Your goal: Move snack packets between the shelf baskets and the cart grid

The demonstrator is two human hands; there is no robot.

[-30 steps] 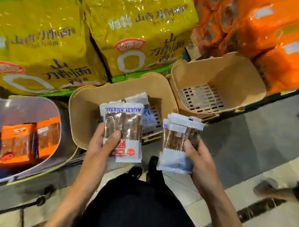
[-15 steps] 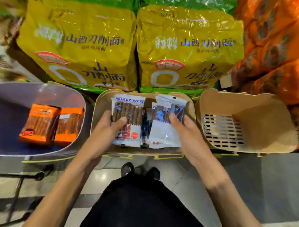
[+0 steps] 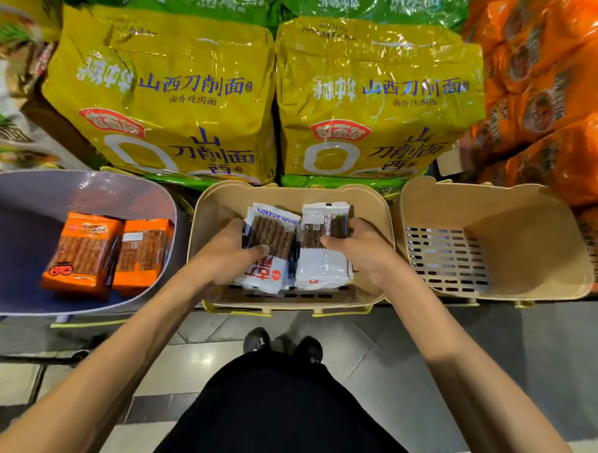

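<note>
Both my hands reach into the middle tan basket (image 3: pixel 216 202) on the shelf edge. My left hand (image 3: pixel 226 257) grips a white snack packet (image 3: pixel 271 245) with brown sticks showing and red print at its near end. My right hand (image 3: pixel 360 249) grips a second white snack packet (image 3: pixel 321 261), back side up. Both packets lie low in the basket, side by side, over other white packets that are mostly hidden. To the left, a grey-blue basket (image 3: pixel 25 194) holds two orange snack packets (image 3: pixel 80 251) (image 3: pixel 142 250).
An empty tan basket (image 3: pixel 516 242) with a slotted floor stands to the right. Big yellow noodle bags (image 3: pixel 166 94) and orange bags (image 3: pixel 563 101) fill the shelf behind the baskets. Below are the tiled floor and my black shoes (image 3: pixel 282 342).
My hands carried both white packets forward from in front of the shelf into the middle basket and lowered them onto its contents. The view has tilted to face the shelf squarely.
</note>
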